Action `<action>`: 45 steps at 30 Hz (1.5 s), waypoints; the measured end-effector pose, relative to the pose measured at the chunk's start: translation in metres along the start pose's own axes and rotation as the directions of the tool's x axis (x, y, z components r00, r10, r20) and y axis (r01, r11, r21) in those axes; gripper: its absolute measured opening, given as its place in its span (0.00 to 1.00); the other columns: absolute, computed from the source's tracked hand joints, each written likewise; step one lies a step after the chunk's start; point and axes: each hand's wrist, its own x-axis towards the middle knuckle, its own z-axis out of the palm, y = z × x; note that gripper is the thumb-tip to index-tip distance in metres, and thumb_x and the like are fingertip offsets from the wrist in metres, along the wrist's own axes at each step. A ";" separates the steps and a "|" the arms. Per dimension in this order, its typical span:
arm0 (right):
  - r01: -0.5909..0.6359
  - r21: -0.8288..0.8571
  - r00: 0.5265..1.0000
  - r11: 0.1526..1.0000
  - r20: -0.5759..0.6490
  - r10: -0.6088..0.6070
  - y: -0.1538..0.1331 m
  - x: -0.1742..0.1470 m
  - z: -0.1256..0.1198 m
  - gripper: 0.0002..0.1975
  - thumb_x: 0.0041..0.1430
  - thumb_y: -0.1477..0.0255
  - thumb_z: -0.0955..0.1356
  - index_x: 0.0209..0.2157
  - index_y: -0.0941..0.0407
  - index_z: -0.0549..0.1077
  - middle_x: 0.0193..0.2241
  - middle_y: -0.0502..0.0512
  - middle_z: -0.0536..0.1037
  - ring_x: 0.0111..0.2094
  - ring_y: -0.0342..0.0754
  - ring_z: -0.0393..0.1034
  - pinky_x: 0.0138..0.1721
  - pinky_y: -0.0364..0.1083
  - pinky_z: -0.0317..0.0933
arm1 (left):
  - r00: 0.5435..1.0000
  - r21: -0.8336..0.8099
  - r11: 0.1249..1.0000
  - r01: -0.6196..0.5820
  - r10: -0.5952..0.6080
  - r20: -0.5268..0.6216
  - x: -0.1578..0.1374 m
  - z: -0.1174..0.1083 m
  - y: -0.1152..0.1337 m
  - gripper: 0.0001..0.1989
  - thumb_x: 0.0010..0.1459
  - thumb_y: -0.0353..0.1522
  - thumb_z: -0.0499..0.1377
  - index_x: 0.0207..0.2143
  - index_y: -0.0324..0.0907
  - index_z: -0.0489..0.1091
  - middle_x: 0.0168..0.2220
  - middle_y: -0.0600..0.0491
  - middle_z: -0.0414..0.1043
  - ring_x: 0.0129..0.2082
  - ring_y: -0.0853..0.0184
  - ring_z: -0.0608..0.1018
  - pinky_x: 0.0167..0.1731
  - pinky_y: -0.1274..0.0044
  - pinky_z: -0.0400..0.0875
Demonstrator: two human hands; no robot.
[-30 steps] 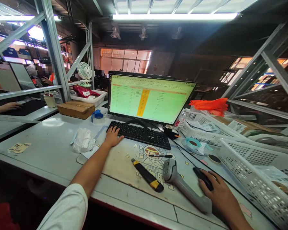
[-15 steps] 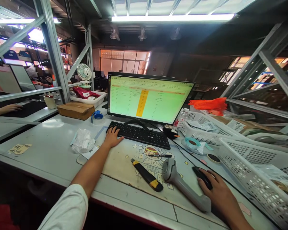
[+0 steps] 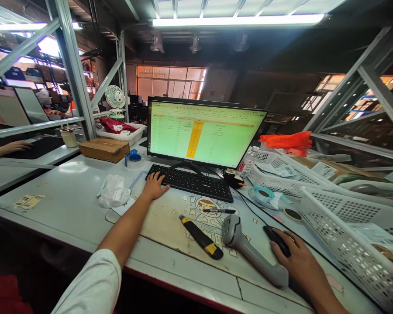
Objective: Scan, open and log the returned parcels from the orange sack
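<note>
My left hand (image 3: pixel 153 187) rests with its fingers spread on the left end of a black keyboard (image 3: pixel 196 182). A monitor (image 3: pixel 203 133) behind it shows a spreadsheet with one orange column. On the right, my right hand (image 3: pixel 298 257) is wrapped over a black computer mouse (image 3: pixel 277 241). Close beside that hand lies a grey barcode scanner (image 3: pixel 253 253), its head toward the keyboard. A black and yellow utility knife (image 3: pixel 201 237) lies left of the scanner, and a black marker pen (image 3: pixel 219 211) is just in front of the keyboard. These lie on a printed desk mat (image 3: pixel 163 222).
White perforated baskets (image 3: pixel 330 226) line the right side, near a roll of light-blue tape (image 3: pixel 263 195). Crumpled plastic wrap (image 3: pixel 115 192), blue tape (image 3: pixel 134 159) and a cardboard box (image 3: pixel 105 150) sit to the left. Another person's hand (image 3: pixel 18 147) rests at the neighbouring desk.
The view has shifted very slightly. Both hands stay where they were, on the keyboard and the mouse.
</note>
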 end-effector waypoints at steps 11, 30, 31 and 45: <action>-0.051 0.069 0.999 0.996 0.021 0.049 -0.006 0.000 -0.003 0.36 0.63 0.46 0.58 0.59 0.56 0.75 0.58 0.68 0.74 0.54 0.69 0.74 0.54 0.65 0.72 | 1.000 -0.022 1.000 0.001 -0.001 0.000 -0.001 -0.004 0.002 0.34 0.70 0.52 0.56 0.70 0.45 0.66 0.76 0.45 0.53 0.75 0.44 0.55 0.74 0.54 0.50; -0.030 0.080 0.999 0.996 0.024 0.028 -0.003 0.001 -0.001 0.36 0.63 0.47 0.58 0.59 0.58 0.75 0.58 0.68 0.73 0.56 0.68 0.73 0.60 0.66 0.68 | 1.000 0.009 1.000 -0.001 0.001 -0.001 -0.002 -0.006 0.005 0.34 0.71 0.51 0.55 0.72 0.45 0.63 0.75 0.44 0.55 0.74 0.45 0.55 0.75 0.54 0.46; -0.026 0.078 1.000 0.997 0.020 0.024 -0.004 0.001 -0.001 0.36 0.63 0.48 0.57 0.59 0.58 0.75 0.58 0.69 0.72 0.56 0.68 0.73 0.60 0.66 0.68 | 1.000 0.010 1.000 -0.002 0.002 0.002 -0.002 -0.006 0.006 0.34 0.70 0.51 0.55 0.72 0.47 0.64 0.75 0.44 0.54 0.75 0.45 0.55 0.74 0.54 0.47; -0.045 0.036 0.999 0.998 -0.001 0.045 -0.002 0.001 0.002 0.34 0.63 0.48 0.58 0.59 0.54 0.76 0.58 0.66 0.74 0.54 0.66 0.75 0.55 0.64 0.72 | 1.000 0.023 0.999 -0.030 0.029 0.007 -0.003 -0.005 0.006 0.30 0.71 0.50 0.56 0.71 0.53 0.65 0.76 0.47 0.54 0.75 0.45 0.55 0.74 0.50 0.46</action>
